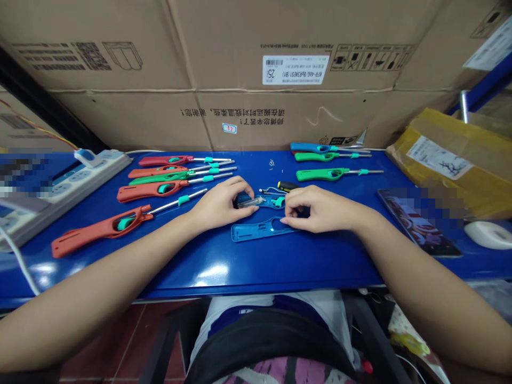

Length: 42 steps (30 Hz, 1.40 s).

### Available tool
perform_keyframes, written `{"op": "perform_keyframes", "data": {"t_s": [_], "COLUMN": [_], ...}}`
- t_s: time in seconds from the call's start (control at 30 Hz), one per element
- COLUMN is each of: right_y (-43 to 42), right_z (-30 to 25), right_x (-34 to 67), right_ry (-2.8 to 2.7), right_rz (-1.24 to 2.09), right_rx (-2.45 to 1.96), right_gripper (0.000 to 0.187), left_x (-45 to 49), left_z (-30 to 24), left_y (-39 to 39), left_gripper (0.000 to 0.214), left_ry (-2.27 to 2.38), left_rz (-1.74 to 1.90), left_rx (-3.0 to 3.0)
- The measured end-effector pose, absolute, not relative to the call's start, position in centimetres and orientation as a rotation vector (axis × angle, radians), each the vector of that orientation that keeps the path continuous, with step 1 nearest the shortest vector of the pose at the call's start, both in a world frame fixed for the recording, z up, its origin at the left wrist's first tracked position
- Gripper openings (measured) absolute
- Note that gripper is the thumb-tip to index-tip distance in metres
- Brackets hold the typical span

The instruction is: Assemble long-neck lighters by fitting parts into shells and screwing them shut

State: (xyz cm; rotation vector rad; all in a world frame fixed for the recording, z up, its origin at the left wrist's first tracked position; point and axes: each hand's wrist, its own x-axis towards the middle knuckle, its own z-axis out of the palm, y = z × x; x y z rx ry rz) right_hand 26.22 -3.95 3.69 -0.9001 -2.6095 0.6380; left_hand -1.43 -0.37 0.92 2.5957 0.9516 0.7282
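Observation:
An opened blue utility lighter lies in two parts on the blue tabletop. My left hand point(224, 204) curls its thumb and fingers around the rear of the part with the clear fuel tank point(250, 202). A teal trigger point(278, 202) sits in that part, and a thin wire runs above it. Nearer to me, the empty blue shell half point(256, 231) lies with its hollow side up. My right hand point(320, 207) is closed at the front ends of both parts, its thumb tip touching the shell half. Whatever its bent fingers pinch is hidden. Behind the parts lies a yellow-and-black screwdriver point(287, 185).
Several red and green lighters, including a red one point(104, 230), lie left. Green lighters point(322, 174) and a blue one lie back right. A power strip point(80, 184) stands left; a phone point(416, 221), yellow-taped box point(448, 165) and white mouse point(488, 234) are right. Cardboard point(240, 64) stands behind.

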Motion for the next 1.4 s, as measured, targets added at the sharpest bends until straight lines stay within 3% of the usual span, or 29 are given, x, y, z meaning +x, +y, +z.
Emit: {"op": "perform_keyframes", "data": {"t_s": [0.1, 0.23, 0.53, 0.77, 1.17, 1.4], "right_y": [-3.6, -2.9, -2.6, -3.1, -3.3, -3.3], "right_z": [3.4, 2.5, 2.2, 2.9, 3.0, 3.4], "right_x": [26.2, 26.4, 26.6, 26.3, 26.6, 26.9], "right_ry": [-2.522, -2.562, -2.605, -2.471, -2.588, -2.624], "right_rz": [0.363, 0.180, 0.178, 0.271, 0.470, 0.578], "right_rx": [-0.972, -1.074, -1.120, -1.114, -1.177, -1.056], "right_gripper": [0.013, 0.024, 0.004, 0.004, 0.016, 0.017], "left_x": [-1.4, -1.4, -1.1, -1.1, -1.2, -1.1], "left_z": [1.1, 1.0, 1.4, 1.6, 1.9, 2.3], "left_y": [-0.5, -0.6, -1.1, -1.4, -1.5, -1.7], "left_gripper": [0.026, 0.026, 0.017, 0.017, 0.027, 0.044], "left_ry": [0.937, 0.904, 0.845, 0.637, 0.674, 0.546], "left_rz": [0.720, 0.679, 0.774, 0.695, 0.636, 0.523], "left_rx": [2.584, 2.579, 2.562, 2.641, 2.659, 2.747]}}
